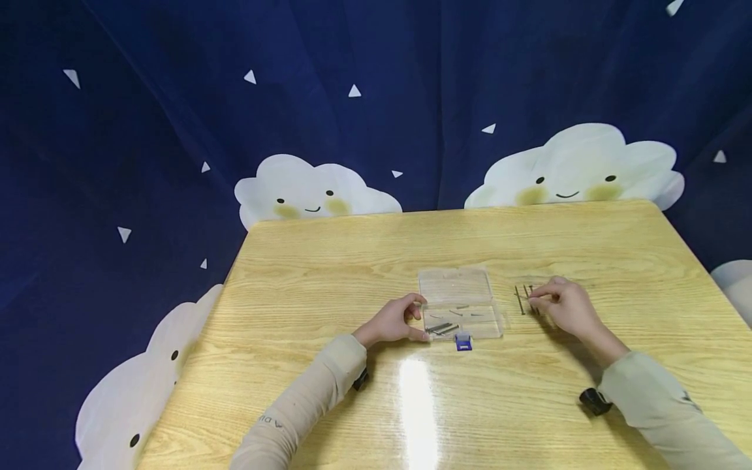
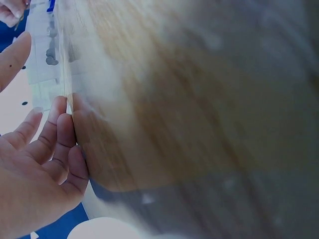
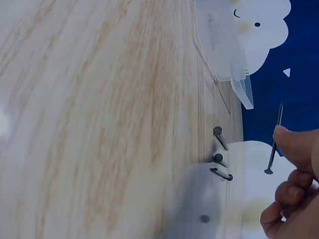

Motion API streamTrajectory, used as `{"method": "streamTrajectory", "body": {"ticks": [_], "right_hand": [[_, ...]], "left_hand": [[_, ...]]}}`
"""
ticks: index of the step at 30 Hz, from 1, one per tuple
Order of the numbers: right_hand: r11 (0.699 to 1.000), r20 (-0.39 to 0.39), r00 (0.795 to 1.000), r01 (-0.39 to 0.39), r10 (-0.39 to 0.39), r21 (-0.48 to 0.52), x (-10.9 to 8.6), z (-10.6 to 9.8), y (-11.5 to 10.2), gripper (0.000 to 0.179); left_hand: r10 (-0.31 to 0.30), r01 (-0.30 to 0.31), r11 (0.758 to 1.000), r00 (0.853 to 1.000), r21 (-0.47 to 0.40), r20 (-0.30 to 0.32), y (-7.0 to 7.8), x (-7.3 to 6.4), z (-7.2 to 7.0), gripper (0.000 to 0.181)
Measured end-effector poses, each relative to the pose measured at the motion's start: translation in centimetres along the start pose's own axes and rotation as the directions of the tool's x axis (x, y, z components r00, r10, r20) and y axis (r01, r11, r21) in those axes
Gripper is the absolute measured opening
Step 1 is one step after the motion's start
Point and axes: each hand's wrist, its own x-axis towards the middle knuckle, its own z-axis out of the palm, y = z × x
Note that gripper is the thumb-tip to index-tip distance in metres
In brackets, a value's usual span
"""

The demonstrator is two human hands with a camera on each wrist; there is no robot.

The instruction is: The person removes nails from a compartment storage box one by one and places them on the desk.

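Observation:
A clear plastic box (image 1: 495, 323) lies on the table with its lid (image 1: 455, 287) folded back and a blue latch (image 1: 464, 343) at its front. Dark nails (image 1: 443, 328) are bunched at its front left, with smaller ones scattered behind. My left hand (image 1: 396, 320) holds the box's left end, thumb at the front corner and fingers farther back. To the right of the box, my right hand (image 1: 566, 307) pinches a nail (image 3: 274, 144) between thumb and finger, its point upward in the right wrist view. Several loose nails (image 1: 519, 300) lie on the table beside that hand.
The wood-grain table (image 1: 329, 261) reaches back to a dark blue curtain (image 1: 376, 39) printed with white clouds. A black wrist device (image 1: 595, 401) sits under the right sleeve. Bright glare (image 1: 418, 411) lies on the tabletop in front of the box.

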Motion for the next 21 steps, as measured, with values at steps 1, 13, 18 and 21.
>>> {"method": "streamTrajectory", "body": {"ticks": [1, 13, 18, 21], "right_hand": [[1.000, -0.007, 1.000, -0.010, 0.010, -0.008, 0.0, 0.0, 0.1, 0.007], [0.984, -0.061, 0.982, -0.178, 0.176, -0.029, -0.3, -0.5, 1.1, 0.013], [0.972, -0.058, 0.972, -0.232, 0.229, -0.048, -0.3, -0.5, 1.4, 0.017], [0.958, -0.052, 0.958, -0.283, 0.281, -0.052, -0.1, -0.4, 1.5, 0.019]], "left_hand": [[0.000, 0.000, 1.000, 1.000, -0.003, 0.000, 0.0, 0.0, 0.0, 0.062], [-0.008, 0.008, 1.000, 1.000, -0.001, 0.003, 0.0, -0.1, 0.0, 0.062], [-0.013, 0.013, 1.000, 1.000, 0.006, 0.005, 0.3, -0.2, 0.0, 0.063], [-0.009, 0.009, 1.000, 1.000, 0.007, 0.004, 0.4, -0.2, -0.1, 0.063]]}}
